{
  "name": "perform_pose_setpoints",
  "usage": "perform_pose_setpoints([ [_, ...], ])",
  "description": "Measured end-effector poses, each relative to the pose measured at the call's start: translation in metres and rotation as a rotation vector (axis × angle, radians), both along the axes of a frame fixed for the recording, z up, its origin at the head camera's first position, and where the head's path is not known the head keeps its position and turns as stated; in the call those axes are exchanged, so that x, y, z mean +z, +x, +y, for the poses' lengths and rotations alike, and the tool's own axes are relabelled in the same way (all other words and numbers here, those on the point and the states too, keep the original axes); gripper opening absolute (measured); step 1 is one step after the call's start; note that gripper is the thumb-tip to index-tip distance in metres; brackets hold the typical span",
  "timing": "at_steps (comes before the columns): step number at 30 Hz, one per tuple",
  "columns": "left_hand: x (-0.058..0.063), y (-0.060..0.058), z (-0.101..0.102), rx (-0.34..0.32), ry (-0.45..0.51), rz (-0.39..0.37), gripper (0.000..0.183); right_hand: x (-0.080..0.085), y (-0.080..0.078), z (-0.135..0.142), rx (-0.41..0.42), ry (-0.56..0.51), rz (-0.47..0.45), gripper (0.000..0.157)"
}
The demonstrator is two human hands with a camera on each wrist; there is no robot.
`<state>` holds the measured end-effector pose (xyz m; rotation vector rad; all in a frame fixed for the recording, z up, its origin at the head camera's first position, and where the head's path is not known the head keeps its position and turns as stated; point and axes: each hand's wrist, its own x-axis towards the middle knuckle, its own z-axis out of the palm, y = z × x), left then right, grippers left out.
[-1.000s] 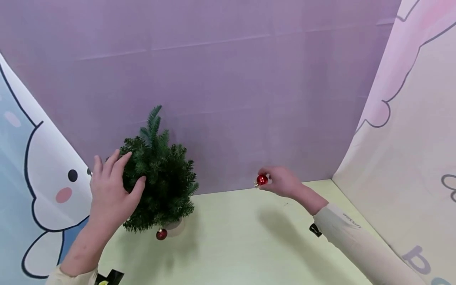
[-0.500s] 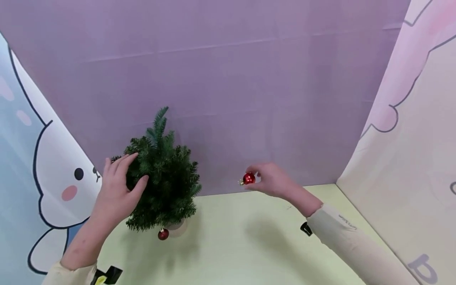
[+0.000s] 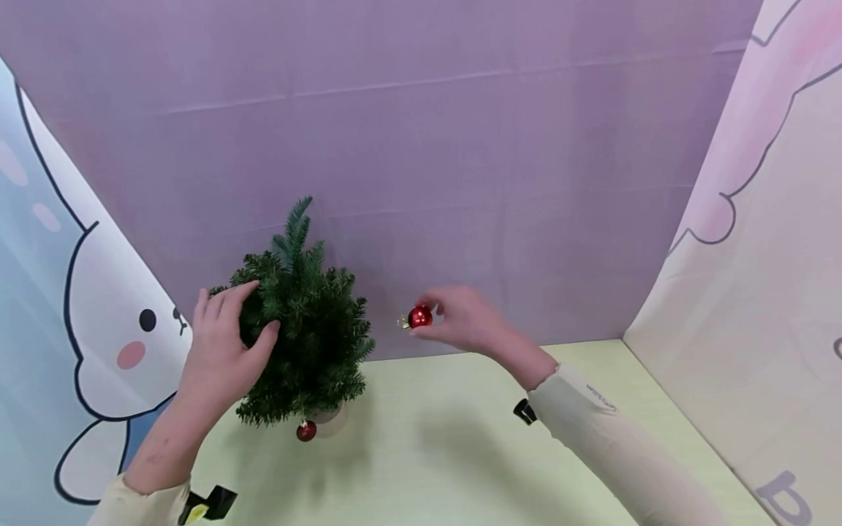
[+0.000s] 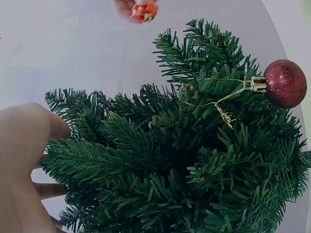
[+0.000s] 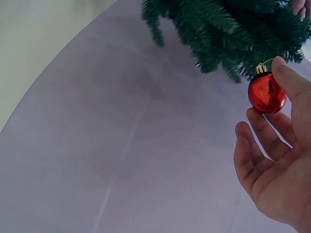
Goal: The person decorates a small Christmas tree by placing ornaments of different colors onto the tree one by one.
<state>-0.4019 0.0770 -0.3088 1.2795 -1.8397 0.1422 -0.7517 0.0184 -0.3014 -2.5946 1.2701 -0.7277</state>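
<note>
A small green Christmas tree (image 3: 302, 329) stands at the left of the table. Against its left side rests my left hand (image 3: 226, 351), thumb and fingers spread apart along the branches. In the left wrist view some of those fingertips are hidden behind the needles. My right hand (image 3: 463, 318) pinches a shiny red bauble (image 3: 419, 316) between thumb and fingers, in the air right of the tree. The bauble's gold cap and loop point toward the branches. Low on the tree hangs a dark red glittery bauble (image 4: 285, 83) on a gold string.
Under the tree a pale round base (image 3: 329, 420) partly shows on the light green table (image 3: 408, 453). A purple backdrop (image 3: 460, 183) rises behind. Printed cartoon panels flank both sides, the left panel (image 3: 112, 329) close to my left hand.
My right hand has moved left with the red bauble, closer to the tree and slightly higher. My left hand stays at the tree's left side. The head view has shifted slightly.
</note>
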Motion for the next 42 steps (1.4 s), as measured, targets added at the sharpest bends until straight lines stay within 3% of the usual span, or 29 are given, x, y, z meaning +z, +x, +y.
perform_pose_setpoints([
  [11,0.000,-0.004,0.006,0.060,-0.050,0.022,0.065,0.006,0.044,-0.004,0.062,0.057,-0.075,0.031],
  [17,0.002,-0.008,0.008,0.064,-0.187,0.023,0.065,0.010,0.066,-0.006,0.083,0.114,-0.124,0.032],
  [22,0.011,-0.016,0.009,0.051,-0.288,0.003,0.054,0.017,0.080,-0.007,0.095,0.130,-0.139,0.036],
  [27,0.019,-0.022,0.008,0.008,-0.295,-0.064,0.040,0.021,0.091,-0.005,0.089,0.126,-0.116,0.041],
  [31,0.025,-0.025,0.005,-0.040,-0.323,-0.167,0.033,0.022,0.098,-0.005,0.109,0.103,-0.116,0.043],
  [36,0.033,-0.030,0.005,-0.100,-0.356,-0.269,0.031,0.022,0.102,-0.005,0.137,0.103,-0.156,0.042],
  [42,0.038,-0.034,0.008,-0.109,-0.295,-0.357,0.026,0.021,0.103,-0.003,0.186,0.163,-0.248,0.036],
])
